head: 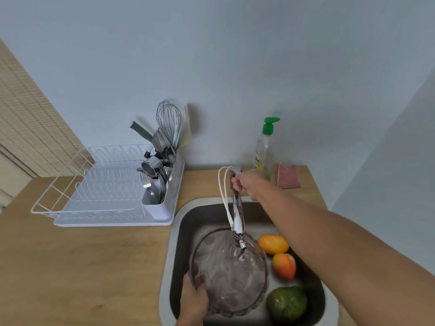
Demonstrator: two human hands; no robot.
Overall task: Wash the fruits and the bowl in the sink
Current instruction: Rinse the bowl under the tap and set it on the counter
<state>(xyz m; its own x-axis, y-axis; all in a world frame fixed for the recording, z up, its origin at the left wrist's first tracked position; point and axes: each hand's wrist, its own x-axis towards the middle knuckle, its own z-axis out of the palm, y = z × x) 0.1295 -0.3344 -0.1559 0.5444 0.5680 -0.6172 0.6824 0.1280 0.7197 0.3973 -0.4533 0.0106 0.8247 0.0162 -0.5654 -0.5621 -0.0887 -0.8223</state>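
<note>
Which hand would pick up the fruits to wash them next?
Probably the right hand: it only rests on the faucet handle, on the fruits' side, while the left hand holds the bowl.

A single wide-angle view, worn on the person's head, looks forward and down over the light wooden worktop (82, 267) toward the pale blue wall; there is no second view to overlap it. The steel sink (168, 267) lies close beneath, cut by the bottom edge; the white wire dish rack (94, 196) sits farther off at left, and straight lines bow toward the frame's borders.
</note>
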